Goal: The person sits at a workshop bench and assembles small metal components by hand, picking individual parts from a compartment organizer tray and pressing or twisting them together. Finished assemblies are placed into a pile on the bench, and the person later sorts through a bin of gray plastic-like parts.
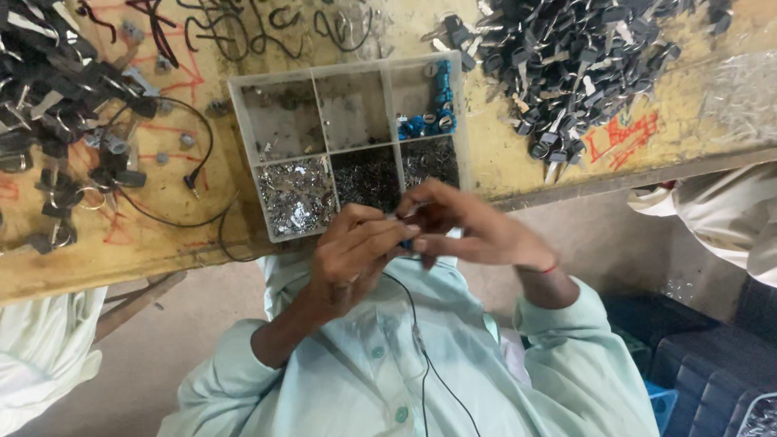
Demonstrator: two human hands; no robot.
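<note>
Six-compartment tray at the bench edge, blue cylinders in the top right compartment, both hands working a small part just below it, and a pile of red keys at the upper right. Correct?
Not quite: the pile of keys at the upper right is black with bare metal blades, not red, as the head view shows. The rest stands: tray, blue cylinders, left hand, right hand.

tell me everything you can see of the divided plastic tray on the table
The divided tray is a shallow, translucent pale plastic box with six compartments in two rows. It lies flat near the edge of the worn yellow table. The far row holds little in two cells and blue cylindrical parts in the third. The near row holds shiny metal bits and darker tiny pieces. The hands, left and right, overlap its near edge; contact is unclear.
</note>
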